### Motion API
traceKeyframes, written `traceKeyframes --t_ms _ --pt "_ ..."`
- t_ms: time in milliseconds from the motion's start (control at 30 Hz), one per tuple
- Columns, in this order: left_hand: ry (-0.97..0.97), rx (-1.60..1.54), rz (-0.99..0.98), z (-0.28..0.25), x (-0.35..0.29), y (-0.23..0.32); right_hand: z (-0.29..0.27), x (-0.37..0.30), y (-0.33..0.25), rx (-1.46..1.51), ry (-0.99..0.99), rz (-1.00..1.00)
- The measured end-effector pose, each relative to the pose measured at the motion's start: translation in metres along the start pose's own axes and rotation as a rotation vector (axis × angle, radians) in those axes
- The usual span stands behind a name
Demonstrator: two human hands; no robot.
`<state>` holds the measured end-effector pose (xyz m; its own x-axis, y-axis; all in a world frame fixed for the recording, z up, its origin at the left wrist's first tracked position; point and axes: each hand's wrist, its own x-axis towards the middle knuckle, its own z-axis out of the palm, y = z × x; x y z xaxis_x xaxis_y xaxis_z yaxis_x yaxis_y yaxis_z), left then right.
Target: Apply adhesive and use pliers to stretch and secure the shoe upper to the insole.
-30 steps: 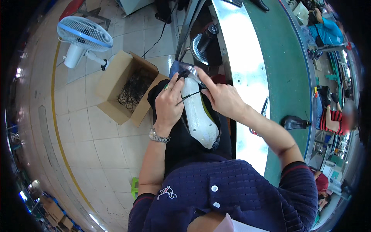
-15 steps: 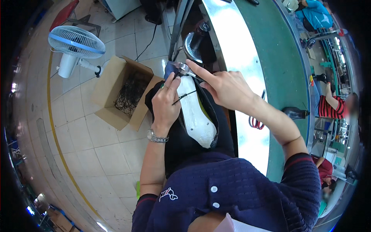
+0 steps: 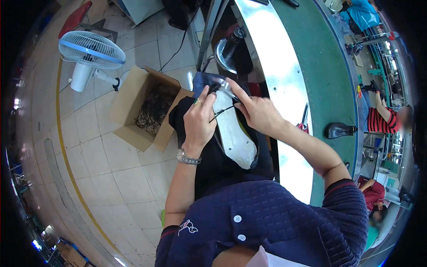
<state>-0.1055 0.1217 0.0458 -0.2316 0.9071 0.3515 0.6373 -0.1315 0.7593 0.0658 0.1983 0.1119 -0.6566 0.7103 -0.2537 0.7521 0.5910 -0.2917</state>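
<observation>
While the carton (image 3: 126, 104) sits at ten o'clock, your left grip (image 3: 200, 119) clasps the white-bottomed shoe (image 3: 234, 139) by its twelve-o'clock end, seemingly steadying it on your lap (image 3: 207, 178) for your right grip (image 3: 261, 115), closed around a metal tool (image 3: 226, 86).

The shoe's underside (image 3: 235, 135) is white. The cardboard box (image 3: 130, 95) is tan; a co-worker's shirt (image 3: 382, 121) has red-and-black stripes.

Tiled flr (image 3: 95, 138), yel. flr line (image 3: 58, 124), grn wk surface (image 3: 322, 84)

white sole (image 3: 232, 135) looks glossy, metal tabletop (image 3: 288, 84) shiny, cardboard box (image 3: 126, 104) matt.
</observation>
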Motion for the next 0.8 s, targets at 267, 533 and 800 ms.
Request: traceKeyframes --t_ms 267,533,800 --pt "0.129 0.016 0.086 0.004 -0.003 -0.011 -0.037 0.007 -0.007 0.074 0.345 -0.364" --pt "0.212 -0.118 -0.159 0.006 -0.010 -0.001 -0.041 0.020 0.000 -0.273 -0.022 -0.348" --pt "0.166 -0.176 -0.169 0.005 -0.008 -0.001 -0.031 0.026 0.001 -0.229 -0.054 -0.345"
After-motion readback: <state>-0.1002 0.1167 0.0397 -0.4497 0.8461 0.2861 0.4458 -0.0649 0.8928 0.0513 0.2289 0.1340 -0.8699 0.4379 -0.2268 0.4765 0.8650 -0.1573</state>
